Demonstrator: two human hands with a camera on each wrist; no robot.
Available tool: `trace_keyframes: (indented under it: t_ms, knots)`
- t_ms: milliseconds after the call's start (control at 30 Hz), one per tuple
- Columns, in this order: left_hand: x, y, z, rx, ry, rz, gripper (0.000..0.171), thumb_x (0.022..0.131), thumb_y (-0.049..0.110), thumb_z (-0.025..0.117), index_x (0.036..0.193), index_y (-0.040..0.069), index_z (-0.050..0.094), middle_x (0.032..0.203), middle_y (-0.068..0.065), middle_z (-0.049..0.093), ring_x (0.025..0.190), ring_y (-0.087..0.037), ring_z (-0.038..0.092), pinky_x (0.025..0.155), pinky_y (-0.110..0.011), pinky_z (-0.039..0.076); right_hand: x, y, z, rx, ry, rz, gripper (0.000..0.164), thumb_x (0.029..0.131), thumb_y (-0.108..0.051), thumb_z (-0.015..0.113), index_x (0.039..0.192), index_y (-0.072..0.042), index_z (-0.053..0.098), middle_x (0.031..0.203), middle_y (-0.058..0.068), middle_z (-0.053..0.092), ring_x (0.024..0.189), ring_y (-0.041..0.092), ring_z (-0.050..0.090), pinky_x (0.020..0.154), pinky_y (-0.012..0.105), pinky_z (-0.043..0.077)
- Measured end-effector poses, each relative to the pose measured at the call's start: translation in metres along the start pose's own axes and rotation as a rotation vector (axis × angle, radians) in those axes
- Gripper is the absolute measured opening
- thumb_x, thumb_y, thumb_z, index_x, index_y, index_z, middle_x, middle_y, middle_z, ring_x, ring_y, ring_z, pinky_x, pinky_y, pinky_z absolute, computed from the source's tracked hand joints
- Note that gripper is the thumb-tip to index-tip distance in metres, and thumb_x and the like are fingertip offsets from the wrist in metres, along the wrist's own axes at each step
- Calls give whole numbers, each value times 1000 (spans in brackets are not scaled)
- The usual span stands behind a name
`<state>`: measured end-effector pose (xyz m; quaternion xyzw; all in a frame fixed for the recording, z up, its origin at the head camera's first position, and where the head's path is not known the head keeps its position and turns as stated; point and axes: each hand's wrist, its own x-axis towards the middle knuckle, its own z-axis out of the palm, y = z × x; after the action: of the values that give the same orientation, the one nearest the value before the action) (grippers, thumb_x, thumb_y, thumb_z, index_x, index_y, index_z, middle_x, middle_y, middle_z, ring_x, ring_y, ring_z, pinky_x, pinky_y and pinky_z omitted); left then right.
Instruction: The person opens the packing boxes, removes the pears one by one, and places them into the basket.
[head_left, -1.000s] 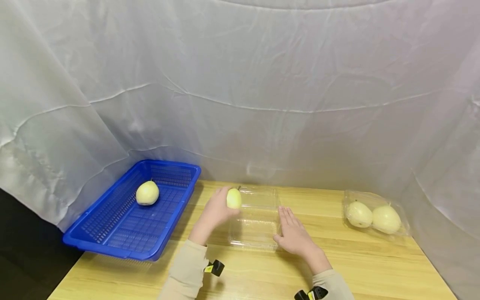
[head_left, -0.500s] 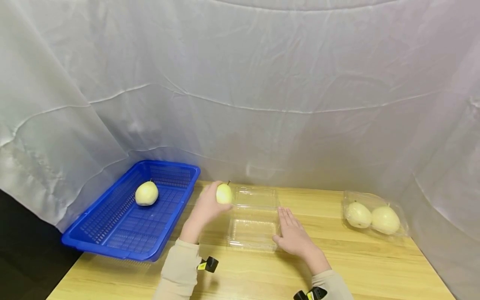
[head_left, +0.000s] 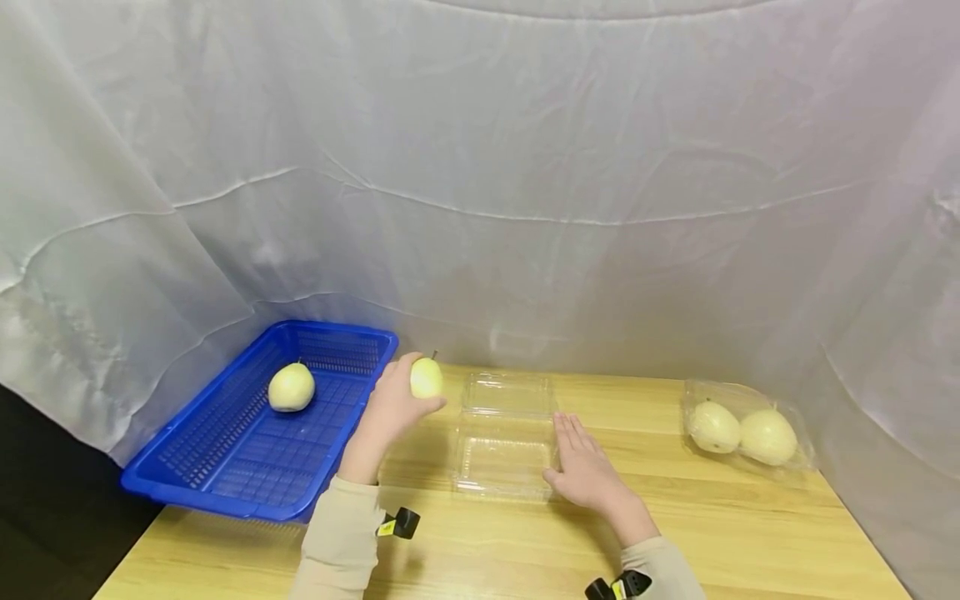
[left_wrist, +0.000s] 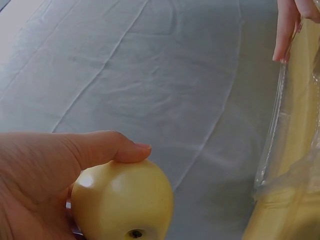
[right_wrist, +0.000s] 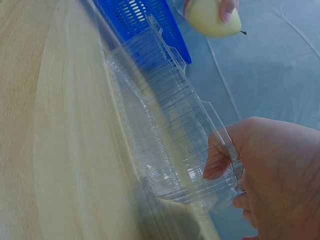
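In the head view, my left hand (head_left: 386, 408) grips a pale yellow pear (head_left: 427, 378) above the table, between the basket and a clear plastic clamshell box (head_left: 504, 467). The left wrist view shows the thumb over the top of this pear (left_wrist: 125, 200); the other fingers are mostly hidden. The clamshell lies with its lid folded back and no fruit inside. At its right side, my right hand (head_left: 588, 471) pinches the wall, with the thumb (right_wrist: 216, 157) on the inner side in the right wrist view and the fingers outside.
A blue plastic basket (head_left: 330, 454) at the left holds one pear (head_left: 292, 387). Toward the right edge of the wooden table (head_left: 675, 517), a clear box (head_left: 738, 396) contains two pears (head_left: 768, 437). A grey cloth (head_left: 480, 208) hangs behind and at the sides.
My left hand has moved leftward and slightly away with the pear, from over the clamshell's left side toward the basket. My right hand stays on the clamshell.
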<state>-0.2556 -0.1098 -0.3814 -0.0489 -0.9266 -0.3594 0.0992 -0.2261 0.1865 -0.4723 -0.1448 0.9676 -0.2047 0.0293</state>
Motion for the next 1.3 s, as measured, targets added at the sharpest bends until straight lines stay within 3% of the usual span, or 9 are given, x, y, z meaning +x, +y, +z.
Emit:
trace_keyframes:
  t_ms: [400,900,1300]
  knots:
    - [-1,2,-26,39,-8,-32,80,77,30,78,144,8,41,138,-25,48,114,-42,57,85,-58,52,2,2,3,-11,5,0,87,91,-33,58,154,3,10,163,21,10,151,40,8,121,57,15]
    - [0,2,-65,121,-25,-28,82,82,33,73,148,5,33,138,-29,44,111,-45,56,78,-54,53,3,-2,2,4,9,0,86,91,-31,59,154,3,11,163,21,11,151,40,9,121,58,15]
    - [5,-3,-87,179,-22,-13,82,82,32,72,147,0,32,137,-32,44,113,-46,53,82,-57,49,4,-2,1,-6,13,4,86,91,-31,59,154,3,11,162,21,12,151,40,10,121,57,16]
